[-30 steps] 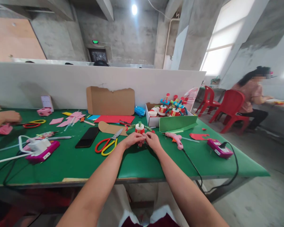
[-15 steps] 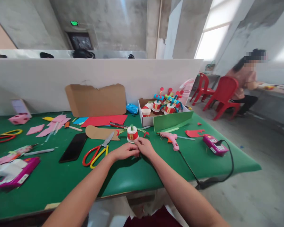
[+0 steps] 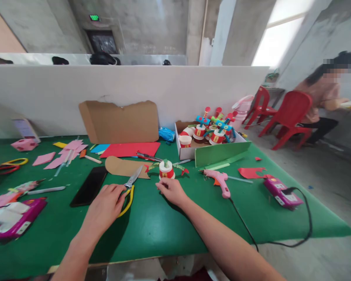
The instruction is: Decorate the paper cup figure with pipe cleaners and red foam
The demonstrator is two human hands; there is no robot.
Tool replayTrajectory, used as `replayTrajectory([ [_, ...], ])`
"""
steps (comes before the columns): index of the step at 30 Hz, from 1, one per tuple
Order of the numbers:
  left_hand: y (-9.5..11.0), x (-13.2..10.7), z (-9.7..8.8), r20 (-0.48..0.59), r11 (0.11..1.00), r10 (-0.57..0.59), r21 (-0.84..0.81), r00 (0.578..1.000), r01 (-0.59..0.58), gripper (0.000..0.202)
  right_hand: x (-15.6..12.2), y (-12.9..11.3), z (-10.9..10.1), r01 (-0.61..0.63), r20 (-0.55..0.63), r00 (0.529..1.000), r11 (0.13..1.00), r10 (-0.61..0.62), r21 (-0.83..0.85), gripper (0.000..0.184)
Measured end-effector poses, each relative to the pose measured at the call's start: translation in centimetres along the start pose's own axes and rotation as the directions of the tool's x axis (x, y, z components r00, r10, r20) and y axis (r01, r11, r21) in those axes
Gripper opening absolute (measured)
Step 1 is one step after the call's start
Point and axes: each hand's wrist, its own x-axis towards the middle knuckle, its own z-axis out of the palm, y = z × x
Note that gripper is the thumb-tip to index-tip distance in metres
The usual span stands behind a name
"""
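Observation:
My left hand lies over a pair of scissors, fingers closed around the handle. The red grip is hidden under it; the yellow grip and the blades show, pointing away. In front of me stands a small red-and-white paper cup figure, upside down, with green pleated paper arms ending in red tips and a green coil on top. Just on the near side of that cup is my right hand, its fingers curled together, with nothing visible in them.
A pink glue gun lies right, its cord running over the table's edge. Beyond stands a box of finished figures. A black phone, brown cardboard and a purple power strip lie around. A person sits far right.
My hands were together by the cup and are now apart. The left has moved left and down onto the scissors; the right remains near the cup. The view has shifted slightly.

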Motion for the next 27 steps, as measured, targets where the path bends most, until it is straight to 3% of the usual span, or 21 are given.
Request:
replayTrajectory([
  [3, -0.4, -1.5, 1.4, 0.019, 0.999, -0.040, 0.004, 0.999, 0.040, 0.035, -0.4, -0.2, -0.9, 0.076, 0.112, 0.991, 0.996, -0.070, -0.052, 0.024],
  [6, 0.5, -2.1, 2.6, -0.019, 0.996, -0.073, 0.050, 0.997, 0.074, 0.034, -0.8, -0.8, -1.4, 0.211, 0.276, 0.946, 0.968, -0.168, -0.134, 0.018],
  [9, 1.7, -2.3, 3.4, -0.076, 0.987, -0.090, 0.129, 0.993, 0.100, 0.033, -1.3, -1.3, -1.2, 0.322, 0.365, 0.905, 0.913, -0.219, -0.249, 0.014],
  [15, 2.8, -3.1, 4.0, -0.123, 0.969, -0.138, 0.190, 0.983, 0.160, 0.034, -1.5, -1.5, -0.5, 0.344, 0.387, 0.901, 0.865, -0.195, -0.366, 0.016],
  [27, 1.3, -3.4, 4.5, -0.214, 0.982, -0.140, 0.093, 0.967, 0.163, 0.031, -1.5, -1.5, -0.4, 0.347, 0.384, 0.902, 0.862, -0.198, -0.370, 0.018],
])
